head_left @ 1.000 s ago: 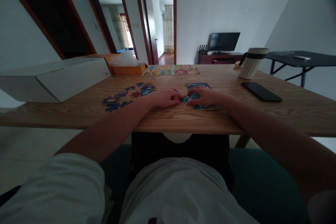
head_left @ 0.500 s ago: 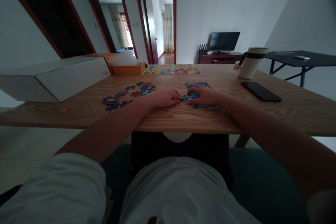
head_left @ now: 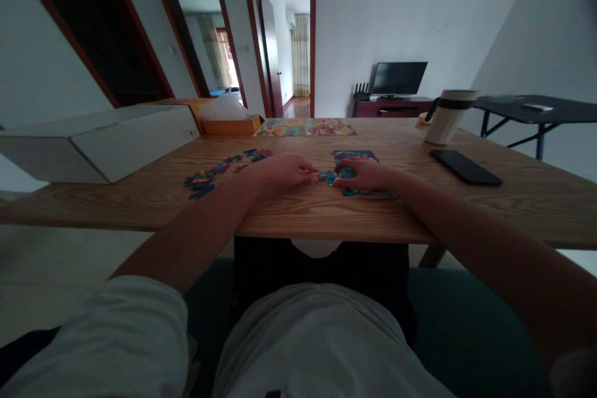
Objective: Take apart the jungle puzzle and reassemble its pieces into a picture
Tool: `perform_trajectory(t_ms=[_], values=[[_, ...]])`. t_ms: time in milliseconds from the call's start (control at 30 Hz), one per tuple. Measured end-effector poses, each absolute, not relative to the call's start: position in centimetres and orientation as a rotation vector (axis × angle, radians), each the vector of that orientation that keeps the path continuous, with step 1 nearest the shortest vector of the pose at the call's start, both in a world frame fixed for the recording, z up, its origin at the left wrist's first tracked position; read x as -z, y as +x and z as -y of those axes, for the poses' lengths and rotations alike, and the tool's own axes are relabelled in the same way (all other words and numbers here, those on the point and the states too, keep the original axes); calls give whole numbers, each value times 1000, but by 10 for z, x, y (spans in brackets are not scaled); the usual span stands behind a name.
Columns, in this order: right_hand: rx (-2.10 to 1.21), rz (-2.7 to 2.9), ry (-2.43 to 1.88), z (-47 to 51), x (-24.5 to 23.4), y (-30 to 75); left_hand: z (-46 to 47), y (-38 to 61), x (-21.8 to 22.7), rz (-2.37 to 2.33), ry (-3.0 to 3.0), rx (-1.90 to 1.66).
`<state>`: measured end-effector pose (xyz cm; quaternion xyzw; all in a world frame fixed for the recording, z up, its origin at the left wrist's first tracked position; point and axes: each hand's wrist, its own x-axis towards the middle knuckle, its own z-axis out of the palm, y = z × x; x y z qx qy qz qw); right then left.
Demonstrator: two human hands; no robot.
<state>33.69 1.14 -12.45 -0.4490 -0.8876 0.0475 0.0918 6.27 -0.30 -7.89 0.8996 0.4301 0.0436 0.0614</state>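
Note:
Teal jigsaw puzzle pieces (head_left: 326, 178) lie on the table between my two hands. My left hand (head_left: 291, 171) reaches them from the left, its fingers drawn together and the tips at their left edge. From the right, my right hand (head_left: 366, 174) curves thumb and fingers around a bluish part of the partly joined jigsaw puzzle (head_left: 354, 153). The hand and wrist hide much of that puzzle. Left of my left hand lie loose puzzle pieces (head_left: 205, 180), some of them behind my forearm.
A long white box (head_left: 135, 140) and an orange box (head_left: 228, 125) stand at the left. Colourful picture sheets (head_left: 305, 127) lie at the far edge of the wooden table (head_left: 289, 217). On the right are a black phone (head_left: 465, 167) and a pale travel mug (head_left: 448, 119).
My left fingertips have shifted slightly left, so more of the teal pieces shows. My right hand stays on the puzzle. The whole view has moved down a little.

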Motion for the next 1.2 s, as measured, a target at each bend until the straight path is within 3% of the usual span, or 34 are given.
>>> perform_trajectory(t_ms=[133, 233, 400, 1200], values=[[-147, 2628, -1343, -10, 125, 339, -17, 8, 51, -1733, 2513, -313], [-177, 2626, -1351, -11, 126, 341, -31, -31, 43, -1963, 2390, -173], [-210, 2595, -1384, -17, 128, 345, -37, -42, 50, -1883, 2290, 119], [-412, 2568, -1445, -20, 118, 365, -49, -3, 80, -1891, 2441, -16]])
